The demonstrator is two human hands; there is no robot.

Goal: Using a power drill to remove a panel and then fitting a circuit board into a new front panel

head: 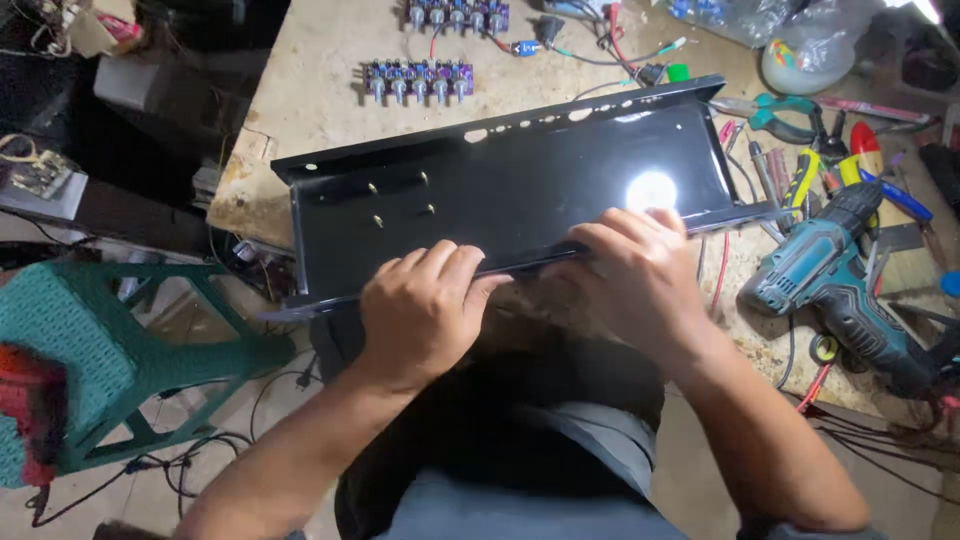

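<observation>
You've got both hands clamped on the near flange of that black sheet-metal chassis (520,190), left hand (420,310) and right hand (635,280) curled tight over the edge, chassis half on the worktop (320,80). Keep it steady and level, I'd say, and mind the cordless drill (835,280) just beside your right hand.

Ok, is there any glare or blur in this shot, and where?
Head view: a round white glare spot sits on the glossy black metal chassis, just above the right hand; the green plastic stool at the left edge is soft and smeared; the left hand and the cordless drill look fairly sharp.
</observation>
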